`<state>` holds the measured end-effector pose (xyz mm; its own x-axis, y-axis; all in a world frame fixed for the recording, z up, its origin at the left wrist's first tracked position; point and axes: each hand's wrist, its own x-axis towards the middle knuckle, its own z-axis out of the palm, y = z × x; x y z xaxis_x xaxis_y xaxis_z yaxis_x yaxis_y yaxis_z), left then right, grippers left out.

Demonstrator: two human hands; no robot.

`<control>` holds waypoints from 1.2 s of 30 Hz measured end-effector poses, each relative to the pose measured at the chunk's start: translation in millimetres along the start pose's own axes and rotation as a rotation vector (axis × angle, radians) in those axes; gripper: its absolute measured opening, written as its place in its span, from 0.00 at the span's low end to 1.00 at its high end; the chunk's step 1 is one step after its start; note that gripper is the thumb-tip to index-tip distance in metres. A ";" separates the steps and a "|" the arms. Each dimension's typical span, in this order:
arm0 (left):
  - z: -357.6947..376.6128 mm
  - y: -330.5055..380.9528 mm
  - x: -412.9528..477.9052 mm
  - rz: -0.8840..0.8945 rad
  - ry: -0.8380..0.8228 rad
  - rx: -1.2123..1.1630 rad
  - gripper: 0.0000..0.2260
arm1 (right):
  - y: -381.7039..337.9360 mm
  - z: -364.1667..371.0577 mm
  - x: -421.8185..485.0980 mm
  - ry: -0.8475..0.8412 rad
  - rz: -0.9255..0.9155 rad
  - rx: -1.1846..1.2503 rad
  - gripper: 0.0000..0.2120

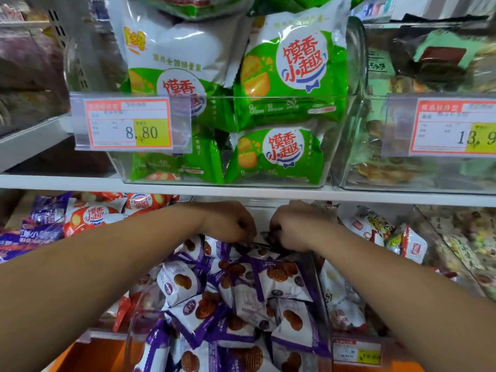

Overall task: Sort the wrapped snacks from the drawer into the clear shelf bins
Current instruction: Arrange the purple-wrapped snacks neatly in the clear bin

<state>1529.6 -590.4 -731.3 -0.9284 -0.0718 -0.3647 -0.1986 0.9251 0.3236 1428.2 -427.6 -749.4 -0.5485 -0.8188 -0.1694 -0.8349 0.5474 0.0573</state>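
Wrapped snacks (279,277) fill the clear bin (319,285) at 6 o'clock. We judge them light, slippery, crushable; take sealed edges. Left hand (230,222) and right hand (292,228) each pinch one at the pile's 12 o'clock end.

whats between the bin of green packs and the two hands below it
Head view: the white shelf board runs between the clear bin of green packs and the left hand and right hand.

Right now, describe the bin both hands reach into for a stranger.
Find the white shelf board crossing the picture. Centred under it stands a clear bin where left hand and right hand meet. Its white, purple-edged packets picture brown biscuits, unlike the orange packets left of it.
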 end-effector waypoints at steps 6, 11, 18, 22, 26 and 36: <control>2.6 -2.6 14.2 -0.065 0.078 -0.053 0.16 | 25.3 -3.1 -19.0 0.161 0.041 0.369 0.13; 10.0 4.2 19.4 0.001 0.010 0.070 0.20 | 30.9 7.5 -26.1 0.240 -0.027 0.442 0.17; 20.0 11.7 24.8 -0.026 -0.177 0.169 0.24 | 30.1 -4.3 -22.4 0.107 -0.018 0.243 0.17; 18.3 9.3 19.9 -0.054 -0.200 0.137 0.25 | 29.9 -1.0 -21.7 0.134 -0.014 0.260 0.16; 17.1 5.8 13.0 -0.049 -0.204 0.134 0.25 | 31.5 3.9 -20.3 0.167 0.010 0.305 0.15; 15.7 1.7 6.3 0.015 -0.125 -0.076 0.15 | 32.0 7.8 -19.9 0.212 0.029 0.334 0.15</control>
<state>1528.3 -583.5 -746.7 -0.8859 -0.0069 -0.4639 -0.2128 0.8945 0.3931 1412.8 -392.5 -751.9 -0.5981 -0.8006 0.0361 -0.7772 0.5683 -0.2702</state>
